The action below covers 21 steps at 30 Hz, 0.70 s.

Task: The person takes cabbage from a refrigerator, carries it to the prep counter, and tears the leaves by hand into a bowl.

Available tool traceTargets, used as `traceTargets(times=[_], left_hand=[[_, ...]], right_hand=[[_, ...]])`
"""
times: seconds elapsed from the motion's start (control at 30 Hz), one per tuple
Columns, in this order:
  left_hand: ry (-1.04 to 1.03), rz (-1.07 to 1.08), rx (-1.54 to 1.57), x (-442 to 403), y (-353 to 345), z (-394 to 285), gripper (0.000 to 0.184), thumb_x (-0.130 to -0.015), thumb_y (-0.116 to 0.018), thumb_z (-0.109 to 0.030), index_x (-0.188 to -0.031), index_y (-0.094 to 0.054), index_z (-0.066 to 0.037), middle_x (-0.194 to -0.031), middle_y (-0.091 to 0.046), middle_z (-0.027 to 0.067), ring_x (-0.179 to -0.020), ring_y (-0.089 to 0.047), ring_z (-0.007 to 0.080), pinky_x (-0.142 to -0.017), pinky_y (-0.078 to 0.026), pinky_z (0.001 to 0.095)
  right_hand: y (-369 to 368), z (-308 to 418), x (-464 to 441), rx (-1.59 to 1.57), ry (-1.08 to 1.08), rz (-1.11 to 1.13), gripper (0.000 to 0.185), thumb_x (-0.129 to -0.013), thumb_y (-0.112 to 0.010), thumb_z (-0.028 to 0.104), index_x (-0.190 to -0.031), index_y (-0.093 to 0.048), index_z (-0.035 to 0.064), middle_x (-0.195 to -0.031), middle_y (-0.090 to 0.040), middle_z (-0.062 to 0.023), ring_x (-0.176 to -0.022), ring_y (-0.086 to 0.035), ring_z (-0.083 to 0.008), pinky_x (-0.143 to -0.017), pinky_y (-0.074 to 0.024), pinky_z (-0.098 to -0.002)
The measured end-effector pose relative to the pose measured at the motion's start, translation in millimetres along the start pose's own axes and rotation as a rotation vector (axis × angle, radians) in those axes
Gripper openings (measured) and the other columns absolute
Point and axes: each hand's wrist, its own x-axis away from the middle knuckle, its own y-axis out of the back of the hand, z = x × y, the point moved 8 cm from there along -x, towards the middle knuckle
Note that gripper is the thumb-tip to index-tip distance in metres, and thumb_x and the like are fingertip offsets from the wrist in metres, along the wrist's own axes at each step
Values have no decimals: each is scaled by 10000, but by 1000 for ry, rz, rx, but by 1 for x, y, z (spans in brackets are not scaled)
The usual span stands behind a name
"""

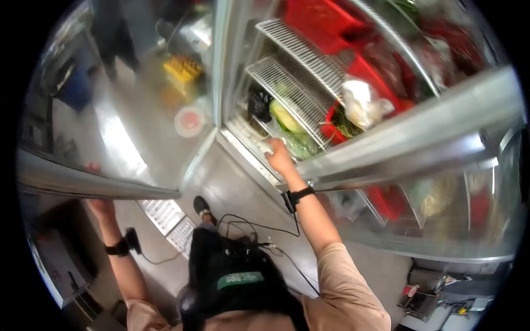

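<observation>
On the left, my left hand [101, 205] is wrapped round the edge of an open glass fridge door [105, 186], with fingertips showing past the frame. My right hand [280, 158] reaches to the bottom of the fridge, near its sill [251, 144]. Its fingers are closed together beside a pale patch; what they hold, if anything, is hidden. Just beyond them lie a clear plastic bag of green vegetables [298, 142], a pale green vegetable [285, 116] and a black plastic bag [259, 106].
Wire shelves [292, 91] and red crates [320, 22] fill the fridge. A white plastic bag [363, 105] sits on a red container. The second glass door [408, 149] stands at right. A black cable [265, 227] hangs by my legs. Another person's legs [116, 44] show at upper left.
</observation>
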Motion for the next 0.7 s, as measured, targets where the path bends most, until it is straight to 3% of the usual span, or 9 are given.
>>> traceTargets(times=[0.1,0.17,0.37,0.4,0.47,0.6,0.63,0.67,0.7], left_hand=[[40,-169,-106,-18,34,7,596,-1009,-419,-427,-1425,-353,-5,-1396,-463,100,-1278,-448,245,-1136,-297,412],[-57,-69,-85,-61,41,-22,571,-1017,-399,-418,-1426,-364,-21,-1397,-462,96,-1276,-446,265,-1135,-291,423],[-35,-276,-427,-84,123,-12,538,-1024,-373,-381,-1414,-374,-10,-1407,-456,102,-1271,-451,285,-1119,-301,418],[-14,-300,-484,-85,133,-8,536,-1024,-374,-380,-1412,-376,-9,-1406,-457,103,-1270,-452,284,-1117,-303,417],[37,-353,-586,-73,149,3,533,-1024,-376,-377,-1408,-380,-8,-1404,-459,105,-1267,-454,284,-1114,-306,416],[201,-452,-758,-35,168,30,526,-1022,-381,-371,-1401,-388,-6,-1400,-463,108,-1261,-459,283,-1108,-311,414],[247,-465,-788,-28,172,38,524,-1022,-383,-370,-1399,-390,-6,-1399,-465,108,-1260,-460,283,-1107,-313,413],[278,-468,-812,-22,173,47,522,-1022,-384,-368,-1397,-392,-5,-1399,-466,109,-1258,-461,283,-1105,-314,413],[305,-478,-837,-17,176,51,521,-1021,-385,-367,-1395,-394,-4,-1398,-467,110,-1257,-463,283,-1103,-316,412]], right_hand=[[-16,-30,-57,20,-38,-129,550,-727,-669,105,-1249,-542,-11,-1258,-513,-245,-1195,-480,-409,-1025,-397,-444],[-14,-34,-92,169,-138,-315,555,-728,-669,95,-1245,-529,-48,-1244,-524,-266,-1143,-518,-419,-1006,-417,-441],[-10,-186,-190,562,-453,-305,503,-838,-637,194,-1266,-523,-43,-1114,-610,-232,-1012,-593,-389,-924,-483,-420],[-7,-193,-209,702,-378,-179,472,-930,-543,261,-1295,-506,-36,-1071,-625,-207,-963,-604,-343,-886,-503,-392],[-18,-243,-246,881,-296,-150,442,-938,-532,289,-1250,-542,-24,-1058,-629,-201,-934,-610,-329,-863,-504,-393],[-4,-113,-225,238,-519,-199,535,-930,-532,446,-1189,-589,-18,-1155,-611,-267,-1084,-587,-369,-950,-439,-416],[-12,-129,-227,410,-475,-251,595,-906,-546,508,-1166,-596,-25,-1134,-609,-278,-1067,-584,-388,-924,-451,-439],[-21,-146,-220,544,-306,-345,422,-915,-556,412,-1100,-634,41,-1079,-650,-171,-951,-614,-345,-843,-484,-439],[-22,-138,-214,446,-401,-285,433,-911,-563,415,-1111,-629,36,-1110,-637,-180,-977,-601,-354,-867,-481,-440]])
